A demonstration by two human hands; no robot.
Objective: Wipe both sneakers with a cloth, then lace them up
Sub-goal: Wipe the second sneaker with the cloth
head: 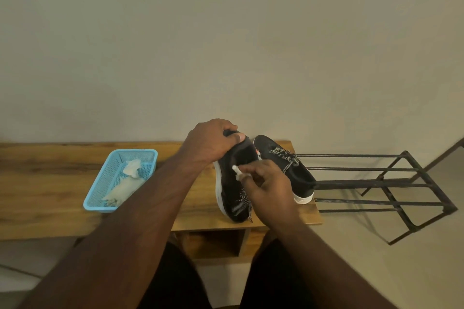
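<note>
A black sneaker [232, 183] with a white sole stands tilted on its side on the wooden bench [50, 178]. My left hand [209, 142] grips its far end from above. My right hand [267, 187] pinches a small white cloth [237, 172] and presses it against the sneaker's black upper. Loose black-and-white laces hang near the sneaker's front end. The second black sneaker [288, 170] rests flat on the bench just to the right, its patterned laces lying loose on top.
A light blue plastic basket [100, 183] with more white cloths stands on the bench to the left. A black metal rack [391, 183] stands on the floor to the right of the bench. A plain wall rises behind.
</note>
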